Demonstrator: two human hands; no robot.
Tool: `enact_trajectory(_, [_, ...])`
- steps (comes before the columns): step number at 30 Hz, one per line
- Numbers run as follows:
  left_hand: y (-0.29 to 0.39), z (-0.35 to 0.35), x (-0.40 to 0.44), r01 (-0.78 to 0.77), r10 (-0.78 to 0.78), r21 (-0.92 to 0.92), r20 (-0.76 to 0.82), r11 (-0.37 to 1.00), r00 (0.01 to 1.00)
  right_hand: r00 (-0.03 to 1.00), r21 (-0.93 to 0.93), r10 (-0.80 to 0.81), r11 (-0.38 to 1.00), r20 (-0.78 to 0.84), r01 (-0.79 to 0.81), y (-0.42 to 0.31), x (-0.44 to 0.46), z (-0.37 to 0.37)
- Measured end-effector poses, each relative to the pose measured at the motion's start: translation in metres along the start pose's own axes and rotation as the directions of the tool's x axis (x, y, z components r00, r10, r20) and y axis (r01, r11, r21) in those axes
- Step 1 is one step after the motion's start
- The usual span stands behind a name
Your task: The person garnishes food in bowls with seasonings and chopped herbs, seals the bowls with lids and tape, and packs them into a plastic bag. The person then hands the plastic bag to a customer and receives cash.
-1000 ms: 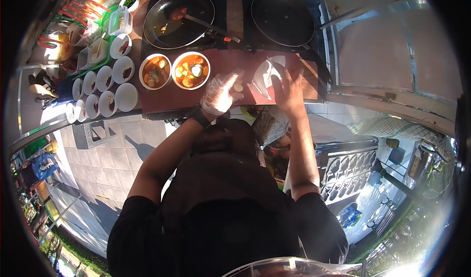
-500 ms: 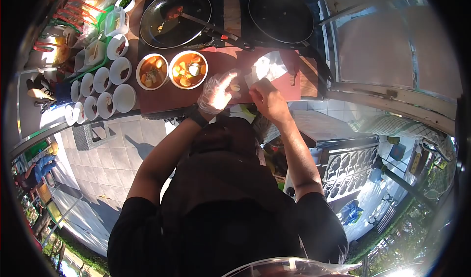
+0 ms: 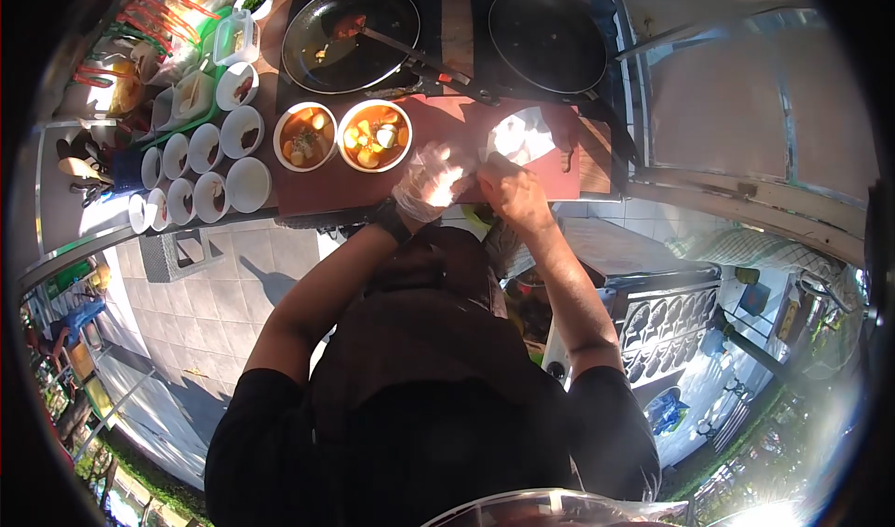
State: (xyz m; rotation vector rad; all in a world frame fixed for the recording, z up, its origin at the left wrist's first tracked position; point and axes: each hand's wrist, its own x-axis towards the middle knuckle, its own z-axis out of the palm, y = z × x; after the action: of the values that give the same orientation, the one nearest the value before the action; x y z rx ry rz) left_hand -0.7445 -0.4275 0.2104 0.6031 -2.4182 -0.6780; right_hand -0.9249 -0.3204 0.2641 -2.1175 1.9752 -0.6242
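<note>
My left hand (image 3: 429, 184), in a clear plastic glove, is over the reddish-brown board (image 3: 373, 187) beside the right-hand bowl of red soup (image 3: 376, 136). Its fingers are curled towards my right hand, and bright glare hides what they hold. My bare right hand (image 3: 518, 197) has its fingertips pinched together at the near edge of a crumpled white sheet (image 3: 520, 137). What is between those fingertips is too small to make out. A second bowl of red soup (image 3: 305, 137) with pale chunks stands at the left.
Behind the board are a frying pan (image 3: 317, 72) holding a long-handled utensil and a second dark pan (image 3: 547, 42). Several small white bowls (image 3: 248, 185) stand at the left, next to a green tray with containers. A wooden ledge (image 3: 746, 191) runs along the right.
The whole view has shifted slightly, so the counter appears further right. My hands have come a little closer together, the left moving right.
</note>
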Motion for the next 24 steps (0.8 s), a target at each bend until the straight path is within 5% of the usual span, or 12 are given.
enact_trajectory(2, [-0.006,0.007,-0.001,-0.069,0.070,0.048,-0.013,0.996,0.997,0.999,-0.044,-0.033,0.999,-0.026,0.032,-0.001,0.000,-0.006])
enact_trajectory(6, [-0.008,0.001,-0.001,-0.038,0.038,-0.041,0.010,0.998,0.999,0.943,-0.020,0.253,0.967,0.217,-0.254,0.019,-0.006,-0.022])
enact_trajectory(8, [-0.007,-0.001,-0.015,-0.067,0.066,-0.014,-0.045,0.998,0.997,0.948,0.153,0.279,0.941,0.155,-0.302,0.019,-0.008,-0.039])
enact_trajectory(10, [0.016,-0.057,-0.010,-0.107,0.114,-0.244,0.016,0.964,0.993,0.947,0.187,0.284,0.932,0.151,-0.309,0.037,-0.018,-0.035])
enact_trajectory(12, [0.025,-0.113,-0.007,-0.206,0.208,-0.251,-0.020,0.946,0.978,0.945,0.262,0.295,0.909,0.143,-0.324,0.035,-0.020,-0.039])
enact_trajectory(14, [0.020,-0.166,-0.013,-0.052,0.029,-0.263,-0.090,0.963,0.995,0.932,0.291,0.333,0.886,0.143,-0.361,0.022,-0.017,-0.047])
enact_trajectory(16, [-0.022,-0.205,-0.026,0.031,-0.031,-0.013,-0.019,0.999,0.999,0.917,0.319,0.373,0.860,0.141,-0.398,0.013,-0.014,-0.048])
enact_trajectory(18, [-0.064,-0.232,-0.029,0.128,-0.127,0.007,-0.026,0.992,0.992,0.900,0.325,0.414,0.840,0.135,-0.435,0.004,-0.013,-0.042])
enact_trajectory(20, [-0.102,-0.239,-0.034,-0.003,0.003,-0.016,0.007,1.000,1.000,0.916,0.321,0.397,0.861,0.061,-0.394,-0.008,-0.011,-0.034])
enact_trajectory(22, [-0.110,-0.245,-0.025,0.076,-0.071,-0.050,0.087,0.996,0.994,0.901,0.316,0.426,0.847,0.080,-0.428,-0.020,-0.008,-0.031])
enact_trajectory(24, [-0.127,-0.241,-0.015,-0.133,0.149,-0.111,0.146,0.985,0.978,0.894,0.309,0.442,0.842,0.075,-0.442,-0.031,-0.006,-0.029])
